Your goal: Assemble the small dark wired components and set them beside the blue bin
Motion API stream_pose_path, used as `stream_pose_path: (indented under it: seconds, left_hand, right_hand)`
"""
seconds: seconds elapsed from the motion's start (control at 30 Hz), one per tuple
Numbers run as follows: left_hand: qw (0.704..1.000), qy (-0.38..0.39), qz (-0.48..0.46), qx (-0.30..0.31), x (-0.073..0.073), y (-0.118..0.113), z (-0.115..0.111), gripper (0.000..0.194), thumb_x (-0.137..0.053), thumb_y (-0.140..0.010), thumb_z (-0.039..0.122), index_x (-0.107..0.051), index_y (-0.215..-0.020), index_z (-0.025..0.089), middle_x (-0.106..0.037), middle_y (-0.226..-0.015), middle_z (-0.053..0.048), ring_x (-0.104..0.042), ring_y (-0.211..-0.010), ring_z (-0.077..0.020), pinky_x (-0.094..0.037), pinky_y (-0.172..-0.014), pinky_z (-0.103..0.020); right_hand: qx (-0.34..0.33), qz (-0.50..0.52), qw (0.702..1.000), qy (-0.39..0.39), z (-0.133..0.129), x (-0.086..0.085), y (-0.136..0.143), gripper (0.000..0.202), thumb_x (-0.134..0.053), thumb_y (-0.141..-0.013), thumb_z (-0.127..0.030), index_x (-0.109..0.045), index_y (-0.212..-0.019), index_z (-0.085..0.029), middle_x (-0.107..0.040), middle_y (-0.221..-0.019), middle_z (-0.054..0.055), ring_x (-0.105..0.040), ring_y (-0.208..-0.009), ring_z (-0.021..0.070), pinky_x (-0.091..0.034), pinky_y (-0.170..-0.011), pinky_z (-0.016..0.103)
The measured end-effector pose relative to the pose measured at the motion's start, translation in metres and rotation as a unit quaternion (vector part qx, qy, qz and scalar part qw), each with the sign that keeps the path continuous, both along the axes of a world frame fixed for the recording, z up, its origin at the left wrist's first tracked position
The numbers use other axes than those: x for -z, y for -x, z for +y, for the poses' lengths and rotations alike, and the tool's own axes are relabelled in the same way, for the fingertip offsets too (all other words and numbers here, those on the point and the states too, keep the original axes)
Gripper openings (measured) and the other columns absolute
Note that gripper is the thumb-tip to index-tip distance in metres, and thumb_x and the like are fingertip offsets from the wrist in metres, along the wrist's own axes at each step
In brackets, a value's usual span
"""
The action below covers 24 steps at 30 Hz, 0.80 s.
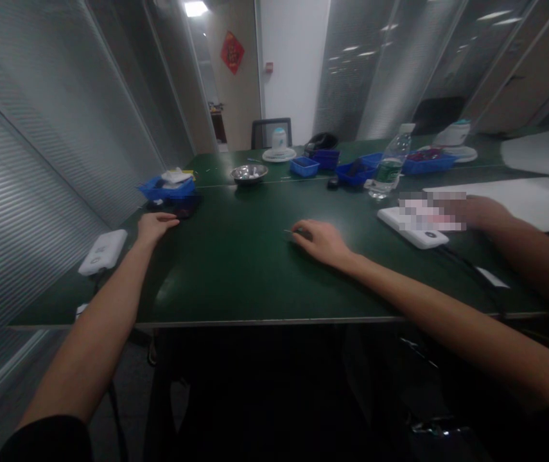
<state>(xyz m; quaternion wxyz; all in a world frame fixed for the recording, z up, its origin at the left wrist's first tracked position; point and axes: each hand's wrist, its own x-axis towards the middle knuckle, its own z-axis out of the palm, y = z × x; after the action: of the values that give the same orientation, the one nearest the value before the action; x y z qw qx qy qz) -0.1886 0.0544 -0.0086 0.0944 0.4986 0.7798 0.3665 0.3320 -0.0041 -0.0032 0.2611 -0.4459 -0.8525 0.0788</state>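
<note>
Under our right hand (320,240) a thin dark tool (289,232) lies on the green surface (235,269), its tip poking out just past our fingertips on the left; our fingers curl down over it, narrow and bunched, but we cannot tell whether they actually pinch it or only cover it. Our left hand (155,226) rests flat at the far left edge of the surface, fingers loosely together and holding nothing, their tips just beside a dark small object (185,210) that we cannot make out. Beyond those fingertips stands a blue tray (165,188) with white stuff piled in it. To the left of our left wrist lies a white power bank (104,251).

Farther out from our right fingers, well apart, sits a metal bowl (249,172), and past it a small white fan (278,146). To the right of the bowl we see more blue bins (304,166), then a clear water bottle (390,168) standing upright. Right of our right hand, another person's hand (481,213) rests on the surface, near a white flat device (411,226) with a cable running off it; part of that area is blurred out.
</note>
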Motion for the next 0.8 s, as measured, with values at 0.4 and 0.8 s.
stream_pose_path:
  seconds: [0.4, 0.8]
  left_hand:
    - [0.95, 0.008, 0.01, 0.311, -0.019, -0.113, -0.016, 0.03, -0.086, -0.078, 0.041, -0.084, -0.101, 0.022, -0.081, -0.104, -0.007, -0.073, -0.096, -0.0249, -0.053, -0.088, -0.035]
    - [0.839, -0.023, -0.001, 0.543, -0.007, -0.223, -0.064, 0.029, -0.077, -0.092, 0.042, -0.081, -0.113, 0.022, -0.076, -0.101, -0.006, -0.063, -0.081, -0.0188, -0.048, -0.073, -0.033]
  right_hand:
    - [-0.027, -0.016, 1.0, -0.003, 0.0, 0.002, 0.003, 0.025, -0.06, -0.104, -0.039, -0.071, -0.122, -0.024, -0.075, -0.113, 0.008, -0.068, -0.093, 0.023, -0.048, -0.08, 0.034]
    - [-0.168, -0.01, 0.986, -0.017, -0.012, -0.005, 0.004, 0.026, -0.057, -0.103, -0.036, -0.07, -0.123, -0.023, -0.072, -0.113, 0.006, -0.067, -0.092, 0.0205, -0.047, -0.079, 0.032]
